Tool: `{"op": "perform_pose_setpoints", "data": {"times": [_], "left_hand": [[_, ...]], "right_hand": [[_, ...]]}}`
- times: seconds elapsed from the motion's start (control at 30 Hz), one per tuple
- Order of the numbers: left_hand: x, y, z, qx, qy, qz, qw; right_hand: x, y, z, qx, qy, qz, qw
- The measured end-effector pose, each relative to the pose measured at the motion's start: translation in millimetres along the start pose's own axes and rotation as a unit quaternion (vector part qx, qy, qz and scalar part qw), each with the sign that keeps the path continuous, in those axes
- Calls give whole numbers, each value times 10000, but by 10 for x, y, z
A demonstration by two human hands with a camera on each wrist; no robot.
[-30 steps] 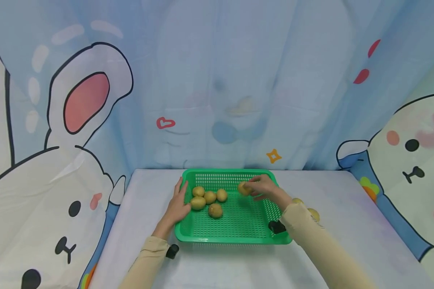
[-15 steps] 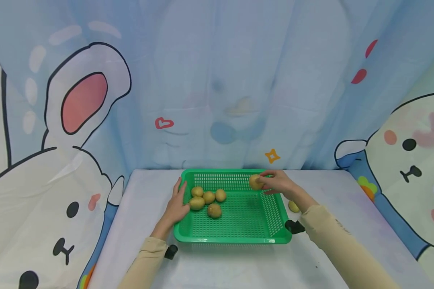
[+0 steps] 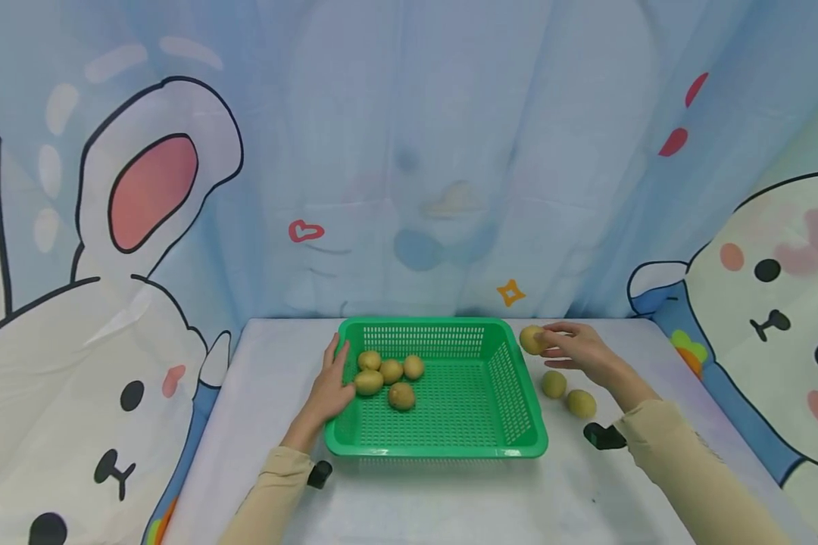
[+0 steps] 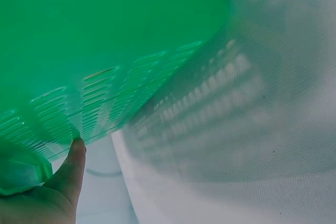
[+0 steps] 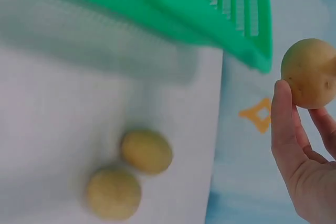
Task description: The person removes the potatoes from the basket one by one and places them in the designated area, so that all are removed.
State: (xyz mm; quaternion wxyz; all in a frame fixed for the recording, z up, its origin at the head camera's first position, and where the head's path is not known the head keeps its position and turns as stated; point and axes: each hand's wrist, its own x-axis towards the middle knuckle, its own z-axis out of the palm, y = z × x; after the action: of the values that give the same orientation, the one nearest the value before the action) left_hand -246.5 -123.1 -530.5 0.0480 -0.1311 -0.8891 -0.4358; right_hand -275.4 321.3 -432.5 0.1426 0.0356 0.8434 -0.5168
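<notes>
Just right of the green plastic basket (image 3: pixel 450 416), I see the right hand (image 3: pixel 579 353) pinching a potato (image 3: pixel 531 340) up off the white table (image 3: pixel 463 503), near two loose potatoes (image 3: pixel 582 404). The left hand (image 3: pixel 329 390) touches the basket's left side, fingers (image 3: pixel 330 351) apart. Five potatoes (image 3: pixel 369 382) sit inside.

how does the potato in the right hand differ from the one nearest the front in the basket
The held potato is pinched by the right hand outside the green basket; the front potato lies inside it. The held potato looks paler, the front potato browner. Both are roundish.
</notes>
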Motion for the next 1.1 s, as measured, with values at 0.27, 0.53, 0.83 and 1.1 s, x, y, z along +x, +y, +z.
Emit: {"op": "perform_pose_setpoints", "data": {"times": [0.27, 0.53, 0.83, 1.1], "left_hand": [[-3, 9, -24, 14, 18, 17, 10000], [-4, 2, -35, 3, 44, 47, 10000], [-9, 11, -22, 11, 4, 3, 10000], [-10, 24, -15, -22, 12, 25, 10000]], "right_hand": [[-64, 386, -266, 189, 311, 228, 9991], [-157, 861, -479, 383, 603, 496, 9962], [-252, 1360, -672, 924, 1146, 1285, 9807], [-281, 1579, -675, 1172, 1574, 1715, 9654]]}}
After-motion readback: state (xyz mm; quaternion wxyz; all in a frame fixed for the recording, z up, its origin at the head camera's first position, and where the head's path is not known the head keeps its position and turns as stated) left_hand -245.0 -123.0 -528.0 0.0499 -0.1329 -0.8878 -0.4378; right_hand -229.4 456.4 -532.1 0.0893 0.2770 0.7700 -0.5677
